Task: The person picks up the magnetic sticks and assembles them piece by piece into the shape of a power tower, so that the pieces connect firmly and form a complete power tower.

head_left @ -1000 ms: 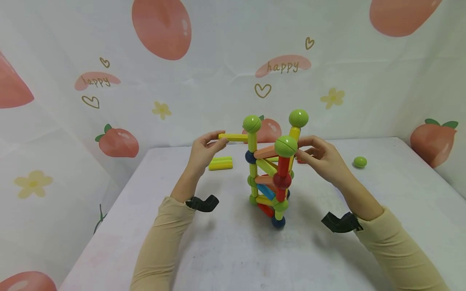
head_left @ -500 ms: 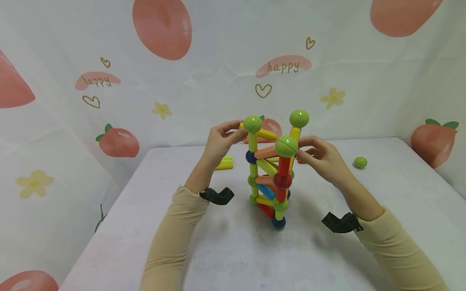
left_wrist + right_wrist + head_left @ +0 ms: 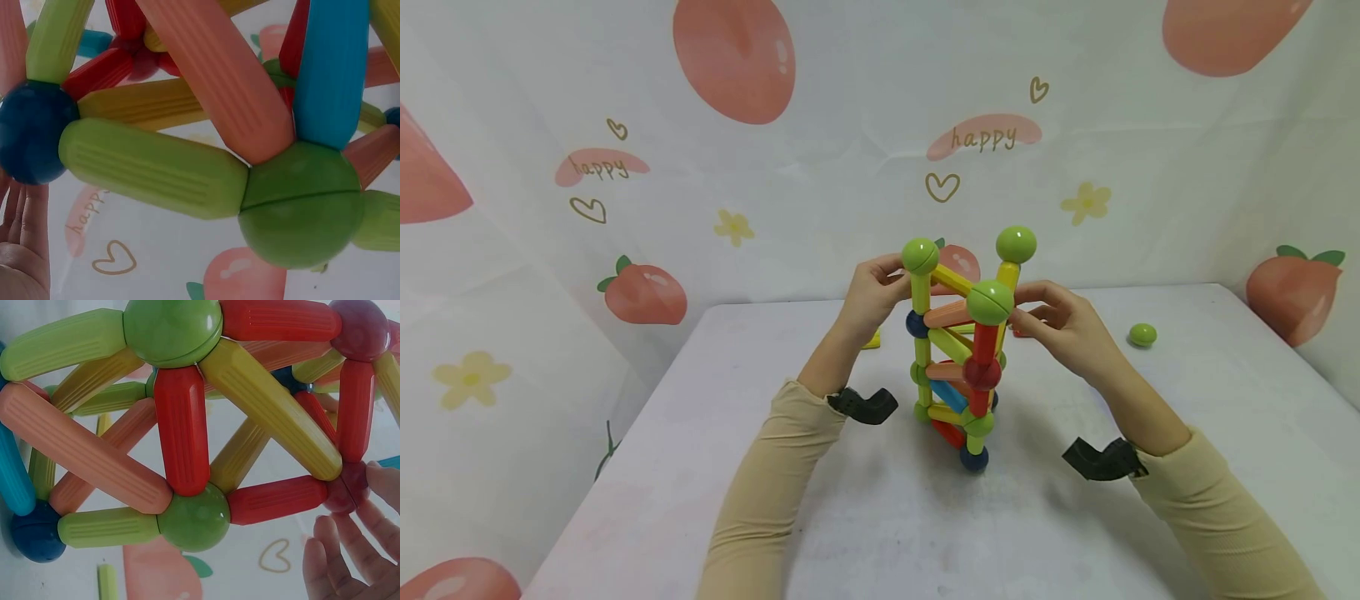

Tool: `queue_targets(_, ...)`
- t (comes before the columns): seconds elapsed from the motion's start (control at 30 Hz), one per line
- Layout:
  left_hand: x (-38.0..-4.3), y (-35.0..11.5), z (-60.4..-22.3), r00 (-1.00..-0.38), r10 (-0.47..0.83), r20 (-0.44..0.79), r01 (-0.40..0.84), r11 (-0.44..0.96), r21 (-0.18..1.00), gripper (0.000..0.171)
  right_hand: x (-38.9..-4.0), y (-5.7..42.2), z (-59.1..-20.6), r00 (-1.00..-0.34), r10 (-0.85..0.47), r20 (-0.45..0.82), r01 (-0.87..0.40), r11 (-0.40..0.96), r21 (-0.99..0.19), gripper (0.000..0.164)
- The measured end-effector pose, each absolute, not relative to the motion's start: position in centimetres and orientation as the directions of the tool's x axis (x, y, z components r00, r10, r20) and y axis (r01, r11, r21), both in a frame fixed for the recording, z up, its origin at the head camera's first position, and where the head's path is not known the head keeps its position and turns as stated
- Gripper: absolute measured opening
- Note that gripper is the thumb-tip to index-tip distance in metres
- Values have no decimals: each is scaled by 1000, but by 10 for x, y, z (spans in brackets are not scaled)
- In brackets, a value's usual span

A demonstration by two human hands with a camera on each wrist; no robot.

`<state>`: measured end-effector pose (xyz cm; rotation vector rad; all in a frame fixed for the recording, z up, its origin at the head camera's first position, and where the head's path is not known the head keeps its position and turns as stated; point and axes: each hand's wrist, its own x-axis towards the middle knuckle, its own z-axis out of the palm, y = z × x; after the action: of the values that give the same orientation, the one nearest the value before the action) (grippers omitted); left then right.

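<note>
A tower of ribbed magnetic rods and balls (image 3: 950, 393) stands in the head view, with green balls on top. My left hand (image 3: 874, 292) is at its upper left, thumb and fingers around the yellow magnetic rod (image 3: 951, 280) beside the left top green ball (image 3: 921, 256). That ball and the post below it hide the fingertips. In the left wrist view a blue ball (image 3: 37, 132) partly covers this hand (image 3: 25, 237). My right hand (image 3: 1060, 325) is at the tower's right side. The right wrist view shows its thumb and fingers pinching a dark red ball (image 3: 347, 487).
A loose green ball (image 3: 1142, 335) lies on the white tabletop (image 3: 700, 467), right of the tower. Behind my left hand, a yellow rod (image 3: 872, 341) lies partly hidden. Green and red pieces lie behind the tower. A printed cloth (image 3: 820, 150) hangs along the back.
My left hand has carried the yellow rod rightward to the tower's top; the rod now slants between the left and front top green balls. The right hand has stayed in place.
</note>
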<state>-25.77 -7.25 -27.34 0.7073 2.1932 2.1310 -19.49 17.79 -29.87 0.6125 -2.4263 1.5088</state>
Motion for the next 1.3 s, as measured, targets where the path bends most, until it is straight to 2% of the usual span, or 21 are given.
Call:
queue_targets(0.2,-256,-69,-271,-875,357,326,310,-103,945,32,-195,178,-299,-890,-231,393,-455,385,-803,29)
queue_targets(0.37,-250,-70,-269,-858,409,312,273,-150,950,50,-195,178,-299,-890,-232,393,-455,379,-806,29)
queue_targets(0.57,-242,-74,-265,-837,443,322,245,-224,943,44,-195,178,-300,-885,-239,399,-463,374,-804,28)
queue_targets(0.63,-240,-76,-264,-815,455,358,278,-234,932,54,-195,178,-300,-885,-239,400,-464,373,-804,28)
queue_targets(0.7,-239,-77,-265,-798,454,397,329,-224,917,72,-196,178,-300,-885,-240,399,-463,371,-805,29)
queue_targets(0.83,-235,-77,-264,-799,403,447,433,-131,892,104,-196,179,-300,-885,-239,399,-463,369,-806,29)
queue_targets(1.0,-230,-74,-263,-810,343,475,490,-47,870,99,-195,179,-300,-884,-241,400,-465,365,-806,29)
queue_targets(1.3,-229,-73,-263,-834,327,445,437,-102,894,96,-196,178,-300,-885,-239,399,-463,364,-808,28)
